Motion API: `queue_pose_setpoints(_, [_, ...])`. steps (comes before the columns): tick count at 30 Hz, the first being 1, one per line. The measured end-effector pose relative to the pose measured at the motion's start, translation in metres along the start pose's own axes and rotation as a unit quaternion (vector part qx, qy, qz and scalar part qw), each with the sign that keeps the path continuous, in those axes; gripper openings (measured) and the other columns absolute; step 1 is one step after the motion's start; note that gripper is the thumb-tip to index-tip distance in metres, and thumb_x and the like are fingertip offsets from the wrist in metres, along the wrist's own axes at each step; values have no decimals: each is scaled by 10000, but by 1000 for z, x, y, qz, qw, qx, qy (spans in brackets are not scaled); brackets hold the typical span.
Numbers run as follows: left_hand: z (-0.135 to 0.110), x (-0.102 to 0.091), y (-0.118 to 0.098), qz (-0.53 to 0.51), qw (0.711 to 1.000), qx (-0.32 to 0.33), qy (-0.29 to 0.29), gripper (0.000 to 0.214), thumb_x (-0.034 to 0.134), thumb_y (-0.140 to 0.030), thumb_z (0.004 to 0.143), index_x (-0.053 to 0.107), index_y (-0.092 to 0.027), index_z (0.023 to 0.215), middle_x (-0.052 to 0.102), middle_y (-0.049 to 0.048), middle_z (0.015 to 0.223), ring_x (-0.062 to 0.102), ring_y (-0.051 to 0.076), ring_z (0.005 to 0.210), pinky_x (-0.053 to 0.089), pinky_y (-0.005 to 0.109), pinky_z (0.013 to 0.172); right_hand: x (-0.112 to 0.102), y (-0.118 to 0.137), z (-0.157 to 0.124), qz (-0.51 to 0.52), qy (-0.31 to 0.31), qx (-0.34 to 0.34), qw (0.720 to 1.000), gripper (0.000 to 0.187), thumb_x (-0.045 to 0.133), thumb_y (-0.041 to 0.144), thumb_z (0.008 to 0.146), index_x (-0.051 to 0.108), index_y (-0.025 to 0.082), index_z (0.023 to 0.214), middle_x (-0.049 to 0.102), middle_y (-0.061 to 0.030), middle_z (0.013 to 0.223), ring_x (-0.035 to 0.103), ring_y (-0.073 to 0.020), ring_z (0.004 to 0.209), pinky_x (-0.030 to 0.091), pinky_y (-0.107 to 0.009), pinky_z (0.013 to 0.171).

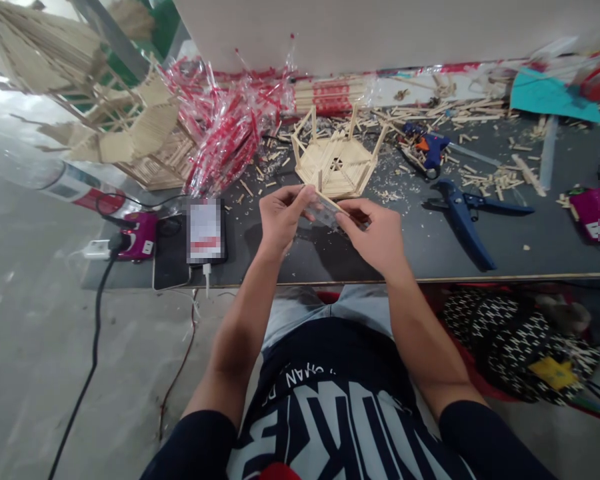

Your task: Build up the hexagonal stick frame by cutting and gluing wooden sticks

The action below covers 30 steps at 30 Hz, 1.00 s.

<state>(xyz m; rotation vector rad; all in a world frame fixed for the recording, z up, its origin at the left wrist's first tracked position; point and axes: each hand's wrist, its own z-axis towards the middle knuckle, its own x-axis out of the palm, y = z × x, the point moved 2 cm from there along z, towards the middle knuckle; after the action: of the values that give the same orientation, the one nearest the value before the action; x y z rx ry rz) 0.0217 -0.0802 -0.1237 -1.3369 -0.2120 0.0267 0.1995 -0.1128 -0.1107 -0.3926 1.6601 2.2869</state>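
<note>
My left hand (284, 217) and my right hand (373, 230) are closed in pinches at opposite ends of a thin wooden stick (329, 201). Against the stick, between the hands, lies a clear plastic strip (324, 215) that looks like a ruler. A short stick piece (320, 180) points upward near my left fingertips; whether it is joined to the held stick, I cannot tell. Just beyond the hands sits a six-sided stick frame (333, 163) with short posts rising at its corners.
Blue cutters (463, 220) and a blue glue gun (433, 150) lie to the right among stick offcuts. Left are a phone (205, 230), a purple power socket (139, 237), a plastic bottle (45, 177) and a larger stick model (145, 127). Plastic-wrapped sticks (225, 127) lie behind.
</note>
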Motion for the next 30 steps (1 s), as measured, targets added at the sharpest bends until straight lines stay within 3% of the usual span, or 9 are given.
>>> queue_pose_setpoints(6, [2, -2, 4, -7, 1000, 9, -9, 383, 882, -579, 740, 782, -212, 775, 763, 25, 704, 738, 147, 615, 550, 221, 460, -2, -1, -4, -14, -28, 28, 999, 139, 678, 255, 858, 777, 203, 940, 806, -45, 905, 710, -177, 745, 568, -353, 730])
queue_pose_setpoints(12, [3, -3, 8, 3, 1000, 9, -9, 374, 866, -566, 768, 778, -205, 800, 771, 33, 733, 750, 155, 642, 555, 227, 480, 5, 0, -4, -19, -58, 6, 998, 165, 651, 182, 854, 783, 186, 954, 809, -58, 954, 735, -179, 830, 584, -352, 815])
queue_pose_setpoints(30, [3, -4, 10, 56, 998, 7, -17, 269, 793, -466, 881, 764, -201, 840, 764, 25, 758, 749, 137, 677, 551, 210, 509, 16, -2, 3, -45, -87, 6, 995, 135, 620, 168, 864, 752, 198, 870, 757, -28, 851, 698, -167, 779, 567, -340, 784])
